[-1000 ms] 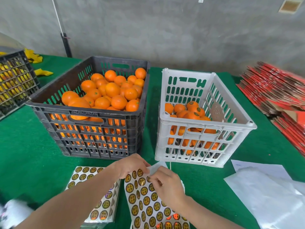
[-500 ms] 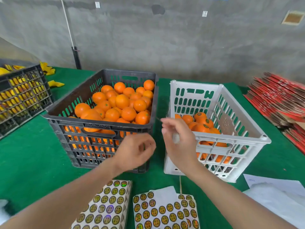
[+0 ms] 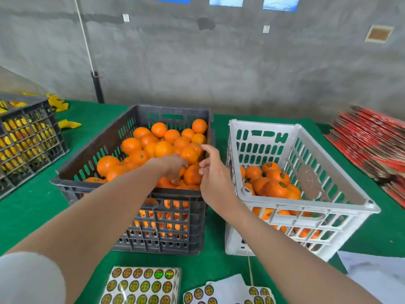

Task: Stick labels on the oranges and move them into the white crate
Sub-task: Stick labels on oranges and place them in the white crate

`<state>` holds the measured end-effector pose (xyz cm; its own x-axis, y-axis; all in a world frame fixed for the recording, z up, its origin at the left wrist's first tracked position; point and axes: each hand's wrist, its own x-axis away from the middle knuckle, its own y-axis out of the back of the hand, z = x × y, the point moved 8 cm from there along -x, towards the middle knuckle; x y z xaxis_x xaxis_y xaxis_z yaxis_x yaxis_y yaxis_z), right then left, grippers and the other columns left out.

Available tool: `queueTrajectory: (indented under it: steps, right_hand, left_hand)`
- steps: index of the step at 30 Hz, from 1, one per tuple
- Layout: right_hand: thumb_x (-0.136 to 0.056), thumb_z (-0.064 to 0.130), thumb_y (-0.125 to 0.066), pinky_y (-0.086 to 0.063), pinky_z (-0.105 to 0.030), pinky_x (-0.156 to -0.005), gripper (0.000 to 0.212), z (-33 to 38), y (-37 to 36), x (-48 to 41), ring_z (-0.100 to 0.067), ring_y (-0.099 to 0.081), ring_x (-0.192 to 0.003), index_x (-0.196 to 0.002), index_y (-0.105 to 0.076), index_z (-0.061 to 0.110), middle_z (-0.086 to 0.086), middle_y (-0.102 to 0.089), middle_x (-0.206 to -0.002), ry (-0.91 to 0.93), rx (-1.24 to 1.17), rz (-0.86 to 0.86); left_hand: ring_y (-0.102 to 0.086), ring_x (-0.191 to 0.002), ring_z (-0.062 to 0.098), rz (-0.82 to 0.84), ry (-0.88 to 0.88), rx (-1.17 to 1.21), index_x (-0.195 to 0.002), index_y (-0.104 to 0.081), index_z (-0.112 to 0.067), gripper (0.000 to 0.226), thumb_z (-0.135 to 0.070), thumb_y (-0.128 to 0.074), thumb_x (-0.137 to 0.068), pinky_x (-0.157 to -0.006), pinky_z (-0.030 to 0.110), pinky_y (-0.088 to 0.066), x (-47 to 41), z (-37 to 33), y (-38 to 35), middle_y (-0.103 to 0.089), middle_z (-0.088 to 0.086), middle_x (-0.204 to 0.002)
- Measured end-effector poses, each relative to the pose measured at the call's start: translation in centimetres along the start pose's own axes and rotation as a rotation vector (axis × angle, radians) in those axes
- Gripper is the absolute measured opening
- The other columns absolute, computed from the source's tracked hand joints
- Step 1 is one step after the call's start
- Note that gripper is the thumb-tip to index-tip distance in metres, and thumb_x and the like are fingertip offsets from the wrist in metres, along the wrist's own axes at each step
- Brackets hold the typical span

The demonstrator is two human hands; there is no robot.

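A black crate [image 3: 92, 150] holds several unlabelled oranges [image 3: 131, 145]. My left hand [image 3: 172, 166] reaches into it near the front right, and its fingers curl down over an orange [image 3: 166, 183] that is mostly hidden beneath them. My right hand [image 3: 211, 172] hovers just right of it, over the crate's right wall. Its index finger is raised, and its thumb and other fingertips sit close to another orange [image 3: 192, 175]. No label shows in its fingers. The white crate [image 3: 306, 202] to the right holds several labelled oranges [image 3: 277, 188].
Two label sheets [image 3: 140, 286] [image 3: 228, 292] lie on the green table [image 3: 32, 216] in front of the crates. Another black crate [image 3: 28, 137] stands at far left. Flat red cartons [image 3: 370, 141] are stacked at right, and white paper [image 3: 377, 279] lies at lower right.
Both hands have left the label sheet, risen and moved forward into the black crate. The left hand has dropped onto the oranges. The view has tilted up.
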<state>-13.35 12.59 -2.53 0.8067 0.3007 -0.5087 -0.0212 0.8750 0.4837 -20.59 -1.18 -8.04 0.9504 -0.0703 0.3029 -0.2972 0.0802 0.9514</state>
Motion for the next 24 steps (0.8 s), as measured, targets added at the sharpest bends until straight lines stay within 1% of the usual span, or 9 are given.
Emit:
queueTrajectory:
  steps: [3,7,10,12,14,17,18,21,24]
  right_hand:
    - [-0.089,-0.005,-0.036,-0.039,-0.008,-0.069,0.057,-0.2,-0.1,0.2,-0.005,-0.048,-0.084,-0.138,-0.034,0.025,0.007,-0.049,-0.086,-0.018,-0.039,-0.004]
    - [-0.093,0.000,-0.039,-0.044,-0.011,-0.076,0.043,-0.1,0.8,0.3,-0.004,-0.053,-0.085,-0.131,-0.041,0.021,0.007,-0.053,-0.090,-0.041,-0.101,-0.085]
    - [-0.092,0.002,-0.052,-0.054,-0.029,-0.085,0.023,-0.9,1.9,-0.1,-0.010,-0.062,-0.089,-0.111,-0.053,0.015,0.000,-0.061,-0.096,-0.219,-0.391,-0.105]
    - [-0.090,0.008,-0.059,-0.056,-0.035,-0.082,0.006,-1.3,2.7,0.0,-0.013,-0.063,-0.090,-0.092,-0.062,0.012,0.000,-0.064,-0.091,-0.378,-0.659,-0.128]
    - [-0.090,0.013,-0.060,-0.054,-0.032,-0.082,0.009,-0.6,3.3,0.4,-0.013,-0.063,-0.092,-0.082,-0.065,0.013,0.002,-0.067,-0.087,-0.429,-0.773,-0.118]
    - [-0.088,0.014,-0.060,-0.050,-0.034,-0.091,0.012,1.3,3.8,1.4,-0.014,-0.062,-0.102,-0.080,-0.068,0.012,-0.001,-0.070,-0.100,-0.399,-0.810,-0.059]
    - [-0.087,0.014,-0.061,-0.048,-0.037,-0.095,0.011,1.7,4.1,1.8,-0.016,-0.061,-0.107,-0.081,-0.069,0.010,-0.003,-0.068,-0.107,-0.387,-0.800,-0.047]
    - [-0.085,0.015,-0.063,-0.046,-0.042,-0.099,0.010,2.0,5.8,2.8,-0.019,-0.060,-0.110,-0.083,-0.067,0.006,-0.003,-0.065,-0.114,-0.334,-0.703,-0.038]
    - [-0.078,0.026,-0.062,-0.051,-0.042,-0.094,0.019,1.8,7.1,3.5,-0.020,-0.062,-0.107,-0.083,-0.065,0.008,-0.004,-0.067,-0.113,-0.318,-0.736,0.023]
  left_hand:
    - [-0.055,-0.093,0.026,-0.092,0.100,0.248,-0.130,-0.047,-0.015,0.056,-0.009,-0.069,-0.079,-0.072,0.036,-0.054,-0.2,1.3,0.8,-0.049,0.007,-0.110]
    - [-0.062,-0.091,0.023,-0.181,0.178,1.617,-0.117,-0.055,-0.014,0.036,-0.009,-0.067,-0.083,-0.064,0.040,-0.061,2.6,2.6,2.5,-0.059,0.010,-0.111]
    - [-0.062,-0.104,0.035,-0.144,0.019,2.194,-0.136,-0.044,-0.010,0.046,-0.016,-0.056,-0.092,-0.062,0.041,-0.059,5.7,1.5,3.6,-0.056,0.017,-0.128]
    - [-0.064,-0.102,0.039,-0.085,-0.094,2.278,-0.140,-0.040,-0.007,0.048,-0.023,-0.047,-0.095,-0.063,0.039,-0.058,8.0,0.1,4.0,-0.055,0.021,-0.131]
    - [-0.068,-0.094,0.034,-0.036,-0.141,2.269,-0.138,-0.045,-0.009,0.047,-0.029,-0.045,-0.095,-0.066,0.036,-0.059,9.9,-1.8,3.8,-0.060,0.019,-0.128]
    - [-0.065,-0.103,0.030,-0.052,-0.216,2.239,-0.134,-0.050,-0.012,0.050,-0.027,-0.050,-0.087,-0.094,0.037,-0.050,12.1,-4.5,3.4,-0.061,0.014,-0.128]
    - [-0.062,-0.109,0.030,-0.064,-0.253,2.231,-0.134,-0.050,-0.012,0.051,-0.024,-0.051,-0.084,-0.095,0.038,-0.049,12.6,-5.3,3.4,-0.060,0.015,-0.130]
    - [-0.058,-0.107,0.033,-0.072,-0.272,2.247,-0.134,-0.052,-0.014,0.052,-0.023,-0.052,-0.083,-0.077,0.035,-0.057,13.7,-7.3,2.8,-0.056,0.015,-0.134]
    - [-0.066,-0.081,0.030,-0.007,-0.260,2.315,-0.128,-0.058,-0.019,0.046,-0.033,-0.055,-0.085,-0.057,0.028,-0.057,13.8,-8.9,2.3,-0.060,0.016,-0.124]
